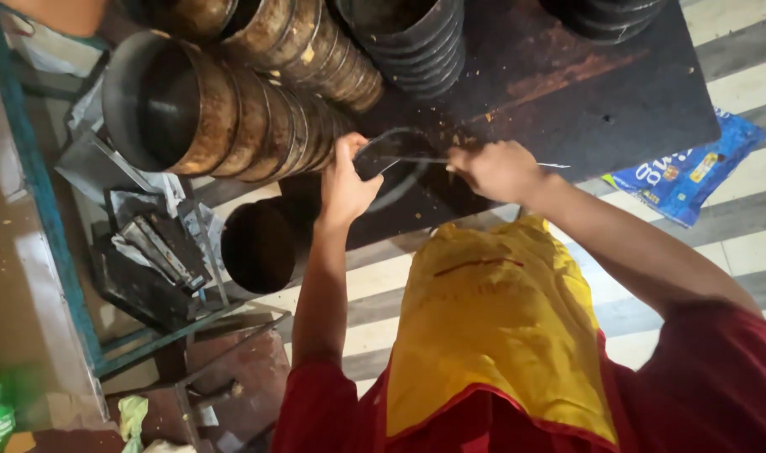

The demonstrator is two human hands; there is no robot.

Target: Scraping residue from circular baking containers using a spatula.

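Two hands meet at the near edge of a dark, stained surface (584,92) that fills the far right of the view. Largest on it are the stacks of round metal tins: one long nested stack (224,113) lies on its side at the far left, open mouth facing left, a second stack (316,50) just beyond it, and a dark stack (416,38) further right. Below the left stack, a single dark tin (261,245) sits with its open mouth showing, near the surface's near edge. A striped floor (735,243) runs along the right, with a blue printed wrapper (685,172) lying on it. Left of the tins, a blue metal frame (39,193) holds crumpled grey sheets (152,239). The person wears a red top and a yellow apron (492,327). The left hand (345,180) is clamped on the rim of a small round dark tin (391,164), resting on the surface between both hands. The right hand (496,170) is closed around a thin flat blade (425,158), whose tip reaches across the tin's mouth.
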